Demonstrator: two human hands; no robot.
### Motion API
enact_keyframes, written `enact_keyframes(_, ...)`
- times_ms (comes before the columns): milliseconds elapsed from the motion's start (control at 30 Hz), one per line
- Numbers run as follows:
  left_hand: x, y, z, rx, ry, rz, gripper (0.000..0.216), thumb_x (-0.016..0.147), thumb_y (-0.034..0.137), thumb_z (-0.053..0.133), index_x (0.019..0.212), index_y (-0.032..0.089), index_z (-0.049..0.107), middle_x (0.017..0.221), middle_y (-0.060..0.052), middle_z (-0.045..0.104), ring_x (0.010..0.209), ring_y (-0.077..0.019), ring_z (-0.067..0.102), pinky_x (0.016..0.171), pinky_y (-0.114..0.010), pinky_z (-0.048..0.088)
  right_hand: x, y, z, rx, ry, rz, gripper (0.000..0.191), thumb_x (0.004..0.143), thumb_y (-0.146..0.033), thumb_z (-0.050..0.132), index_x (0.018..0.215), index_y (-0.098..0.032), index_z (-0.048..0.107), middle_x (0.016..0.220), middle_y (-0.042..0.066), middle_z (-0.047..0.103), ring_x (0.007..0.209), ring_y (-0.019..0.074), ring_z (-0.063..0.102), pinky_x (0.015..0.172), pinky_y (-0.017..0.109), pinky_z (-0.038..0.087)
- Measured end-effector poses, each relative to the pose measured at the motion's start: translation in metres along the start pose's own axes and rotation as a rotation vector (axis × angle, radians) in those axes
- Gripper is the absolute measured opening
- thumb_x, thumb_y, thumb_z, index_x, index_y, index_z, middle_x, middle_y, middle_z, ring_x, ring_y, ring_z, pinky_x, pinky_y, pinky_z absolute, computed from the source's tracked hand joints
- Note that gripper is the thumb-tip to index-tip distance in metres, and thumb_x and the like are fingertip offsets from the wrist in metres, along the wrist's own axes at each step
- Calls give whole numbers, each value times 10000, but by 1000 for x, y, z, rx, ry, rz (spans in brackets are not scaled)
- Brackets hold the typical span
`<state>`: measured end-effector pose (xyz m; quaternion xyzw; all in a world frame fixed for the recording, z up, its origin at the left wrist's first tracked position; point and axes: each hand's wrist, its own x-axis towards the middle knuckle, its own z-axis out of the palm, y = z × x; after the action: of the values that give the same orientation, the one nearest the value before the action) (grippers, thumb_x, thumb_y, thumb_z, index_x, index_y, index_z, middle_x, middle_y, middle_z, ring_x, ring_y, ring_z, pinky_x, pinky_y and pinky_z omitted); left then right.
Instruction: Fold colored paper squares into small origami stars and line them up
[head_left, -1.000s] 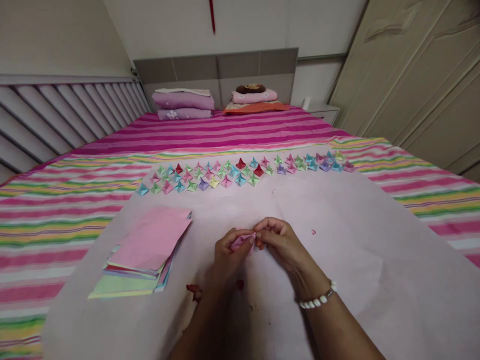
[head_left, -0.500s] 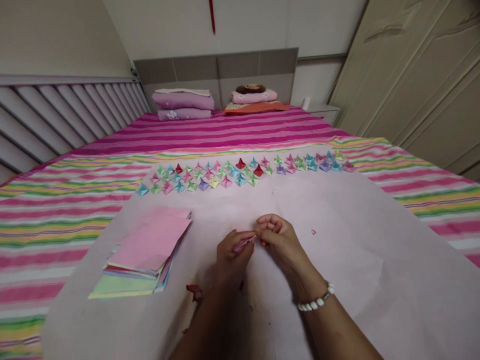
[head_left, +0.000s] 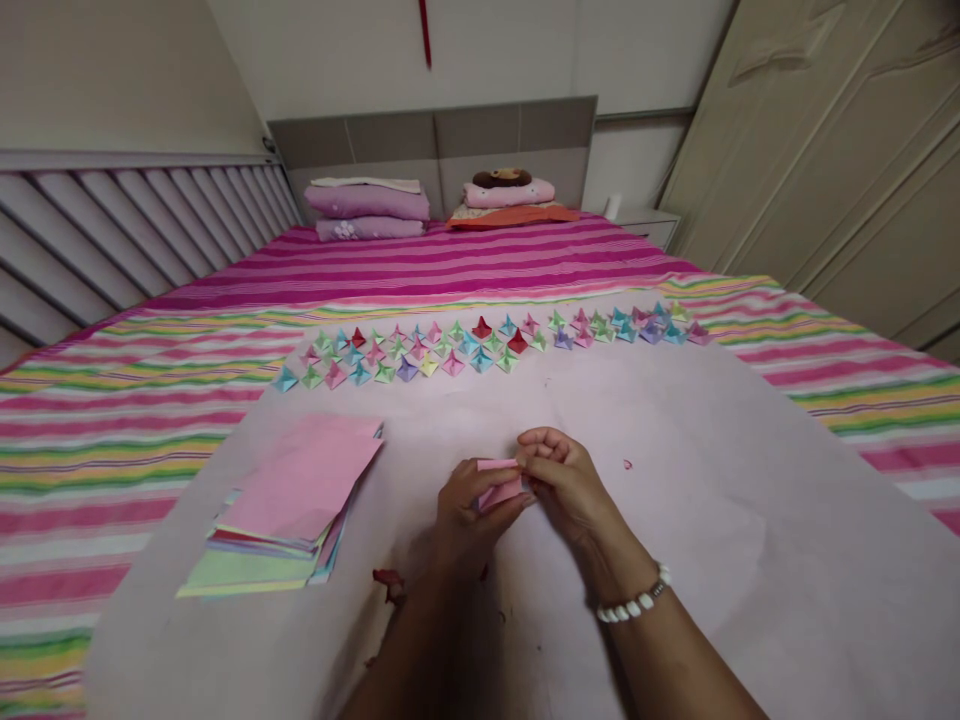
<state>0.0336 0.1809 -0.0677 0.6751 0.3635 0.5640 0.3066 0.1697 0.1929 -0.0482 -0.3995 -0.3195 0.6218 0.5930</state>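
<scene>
A small folded piece of pink paper [head_left: 498,492] is held above the white sheet, its flat face showing between my fingers. My left hand [head_left: 466,505] grips it from the left, thumb below and fingers above. My right hand [head_left: 564,478] pinches its right edge between thumb and index finger, with the other fingers curled. A white beaded bracelet [head_left: 636,604] is on my right wrist. To the left lies a stack of coloured paper [head_left: 304,475] with a pink sheet on top.
Rows of small folded paper pieces [head_left: 451,362] in several colours stand along the far side of the white sheet [head_left: 675,520]. Red scraps [head_left: 388,580] lie near my left forearm. A striped cover [head_left: 82,480] surrounds the sheet, with folded bedding [head_left: 367,205] at the headboard.
The pink paper has turned so that more of its flat face shows. My left fingers have spread a little wider around it, and both hands have shifted slightly right.
</scene>
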Motion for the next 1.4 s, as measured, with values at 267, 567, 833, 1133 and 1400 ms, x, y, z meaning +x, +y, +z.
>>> enact_keyframes(267,0,11,0,-39,-16,-43,152,742,274,687,876,201,689,897,-54,689,833,-176,639,750,-313,505,0,0,1,-2,2,-24,233,526,-124,718,740,-169,637,550,-31,617,444,89,469,453,216,334)
enact_keyframes(567,-1,8,3,19,7,-44,104,708,225,716,792,189,667,863,-50,670,812,-166,632,752,-300,500,-2,-3,3,-19,-25,9,226,546,-154,733,757,-171,651,586,-20,620,489,103,505,486,228,368)
enact_keyframes(833,-2,8,2,-49,-7,-135,123,721,255,698,809,181,654,870,-50,667,848,-180,625,790,-307,489,-2,-3,1,-13,-70,40,280,529,-153,769,791,-166,670,604,-19,622,507,100,526,500,226,384)
enact_keyframes(1133,-4,3,-6,-450,-138,-487,411,813,257,502,1210,186,579,1164,-86,648,1040,-228,604,871,-365,486,3,-3,-4,-2,172,12,194,510,-122,686,702,-151,675,506,-29,587,456,103,488,491,249,386)
enact_keyframes(1400,1,8,-1,-318,-48,-541,352,757,229,528,1074,172,671,830,-49,715,684,-146,622,622,-262,515,4,-1,-5,-41,150,-17,167,546,-132,679,711,-155,671,515,-28,580,462,103,479,490,250,382)
